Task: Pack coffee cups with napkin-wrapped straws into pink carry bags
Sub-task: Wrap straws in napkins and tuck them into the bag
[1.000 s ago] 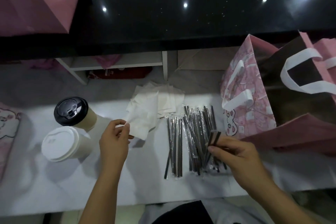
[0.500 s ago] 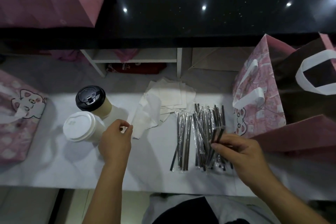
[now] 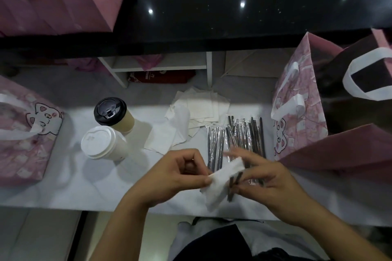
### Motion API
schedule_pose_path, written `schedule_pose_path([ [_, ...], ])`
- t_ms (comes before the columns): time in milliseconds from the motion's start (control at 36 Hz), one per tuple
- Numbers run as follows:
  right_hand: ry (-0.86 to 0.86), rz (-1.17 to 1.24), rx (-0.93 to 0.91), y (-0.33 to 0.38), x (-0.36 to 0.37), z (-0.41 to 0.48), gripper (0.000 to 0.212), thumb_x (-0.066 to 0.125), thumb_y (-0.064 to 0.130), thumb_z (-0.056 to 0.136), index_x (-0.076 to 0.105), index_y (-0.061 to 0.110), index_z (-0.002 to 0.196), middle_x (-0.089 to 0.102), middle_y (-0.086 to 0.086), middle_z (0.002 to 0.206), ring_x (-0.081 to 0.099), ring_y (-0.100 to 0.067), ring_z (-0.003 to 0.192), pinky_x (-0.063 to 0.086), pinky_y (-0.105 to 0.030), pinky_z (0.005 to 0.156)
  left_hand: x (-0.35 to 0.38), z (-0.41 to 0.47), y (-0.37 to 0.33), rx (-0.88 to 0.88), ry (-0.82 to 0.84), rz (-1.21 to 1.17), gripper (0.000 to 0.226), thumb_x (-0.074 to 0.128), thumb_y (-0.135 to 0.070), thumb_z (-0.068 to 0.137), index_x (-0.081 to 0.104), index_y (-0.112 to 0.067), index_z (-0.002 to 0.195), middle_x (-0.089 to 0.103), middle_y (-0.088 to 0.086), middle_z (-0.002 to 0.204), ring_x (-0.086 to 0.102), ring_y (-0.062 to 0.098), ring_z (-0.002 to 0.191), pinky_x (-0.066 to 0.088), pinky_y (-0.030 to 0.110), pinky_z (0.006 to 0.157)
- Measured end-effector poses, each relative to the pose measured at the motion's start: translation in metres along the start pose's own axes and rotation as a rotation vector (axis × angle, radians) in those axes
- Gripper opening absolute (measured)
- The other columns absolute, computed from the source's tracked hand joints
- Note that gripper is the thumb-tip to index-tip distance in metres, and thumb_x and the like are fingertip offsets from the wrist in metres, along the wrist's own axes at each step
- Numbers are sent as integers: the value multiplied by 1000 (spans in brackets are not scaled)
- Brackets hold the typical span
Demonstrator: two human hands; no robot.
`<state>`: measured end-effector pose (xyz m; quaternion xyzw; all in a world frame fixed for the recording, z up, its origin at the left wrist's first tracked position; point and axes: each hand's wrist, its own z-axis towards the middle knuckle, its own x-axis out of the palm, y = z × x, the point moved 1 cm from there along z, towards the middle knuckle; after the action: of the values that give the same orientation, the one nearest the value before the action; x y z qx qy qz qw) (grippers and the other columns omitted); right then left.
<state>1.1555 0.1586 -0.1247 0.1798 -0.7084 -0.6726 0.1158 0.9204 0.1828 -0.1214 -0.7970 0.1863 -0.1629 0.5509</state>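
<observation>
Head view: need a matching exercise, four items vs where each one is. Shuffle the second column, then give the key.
Items
1. white-lid cup
2. held napkin
3. held straws
4. straw pile

Places
A. on the table, left of the open bag
B. pinched by the left hand
C. in front of the black-lid cup
D. gripped by the right hand

Pairs: 1-C, 2-B, 3-D, 4-A

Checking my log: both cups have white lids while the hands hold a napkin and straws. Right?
No. In the head view the lid on the far cup is black; only the near cup has a white one. The rest holds.
</observation>
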Motion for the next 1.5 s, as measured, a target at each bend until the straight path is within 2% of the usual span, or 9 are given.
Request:
schedule_pose_path([
  [83,-86,134,5,-1,3,-3,16,76,6,76,82,17,86,74,-12,93,69,-34,89,55,-37,78,3,4,5,6,-39,-36,15,81,-4,79,71,-15,79,73,23,89,69,28,85,57,30,79],
  [194,-161,110,25,-5,-1,-9,14,74,11,76,82,16,87,75,-10,87,70,-27,81,54,-26,74,-13,13,23,-38,-94,12,6,74,-20,87,76,-18,93,77,8,103,71,22,100,56,29,87],
  [417,-273,-12,41,-7,-13,-20,21,74,23,73,81,37,87,77,9,84,71,-5,78,52,-15,72,-96,42,106,-290,-983,565,41,62,-23,95,56,-11,134,58,13,135,55,30,122,44,38,95],
  [556,-270,-86,54,-9,-17,-26,23,77,13,78,80,35,86,76,-2,80,69,-25,75,54,-29,71,-105,55,120,-317,-1068,528,58,65,-21,91,43,-17,145,56,9,132,55,32,116,48,46,95],
  [694,-325,-160,72,-13,-25,-29,14,77,24,75,79,33,87,77,10,83,71,-6,79,53,-20,76,-107,58,125,-355,-1088,424,57,58,-13,82,49,-28,137,65,-5,84,65,24,81,49,36,73],
  [1000,-337,-118,17,-17,-34,-26,16,78,13,75,80,28,81,76,10,83,71,-9,79,53,-20,76,-104,58,117,-442,-1066,465,53,69,-23,83,55,-9,133,55,15,129,60,32,98,50,40,83],
  [1111,-322,-108,15,-17,-37,-25,17,78,12,75,81,28,82,75,8,83,70,-12,78,54,-26,76,-103,61,109,-479,-1028,522,7,67,-19,81,66,-13,85,65,14,108,61,29,79,51,36,73],
  [1389,-284,-64,-1,-18,-47,-23,15,75,23,74,79,35,83,74,5,81,68,-19,74,54,-23,67,-86,58,97,-335,-1129,351,34,62,-6,81,59,-18,113,64,0,97,59,14,73,43,30,61],
  [1500,-231,-31,-24,-14,-47,-18,12,74,25,75,79,33,83,71,5,76,65,-18,68,53,-26,64,-72,46,75,-179,-1110,295,4,66,-11,86,69,-11,84,63,-2,69,56,18,68,42,26,58],
])
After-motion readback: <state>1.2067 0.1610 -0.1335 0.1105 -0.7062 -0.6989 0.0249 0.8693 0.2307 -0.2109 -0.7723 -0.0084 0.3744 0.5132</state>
